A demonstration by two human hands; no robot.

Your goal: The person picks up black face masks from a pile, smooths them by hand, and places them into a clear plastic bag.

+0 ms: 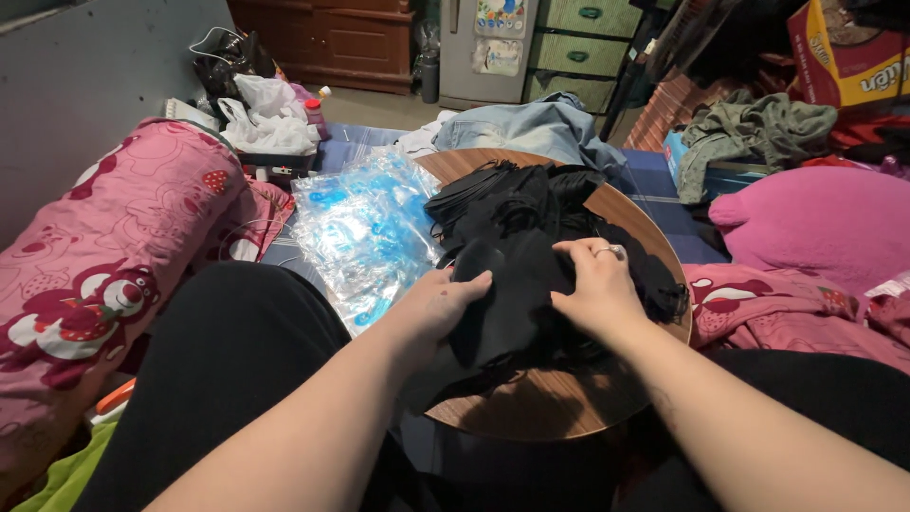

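Two bare hands work at a heap of black fabric pieces (pixel 531 228) piled on a round wooden desk (pixel 531 408) that sits over the person's lap. The left hand (pixel 445 299) lies with its fingers curled loosely against the near left edge of the topmost black piece (pixel 512 303), touching it rather than clamping it. The right hand (pixel 592 280), with one ring on a finger, presses down on the same piece from the right, fingers bent over the cloth in a light pinch. By the look of it, the step in hand is separating or flattening one piece off the top of the heap; a next move would call for a firm hold on that single layer so the thin straps beneath do not drag along with it. The pieces in the heap overlap too much to count.

Just beside the desk on the left lies one stack of clear plastic bags with blue print (pixel 365 232). One pink patterned bolster (pixel 104 275) runs along the far left, and one plain pink pillow (pixel 825 223) lies on the right. One pair of folded blue jeans (pixel 531 128) rests beyond the desk, and one olive garment (pixel 749 133) is crumpled near the back right.
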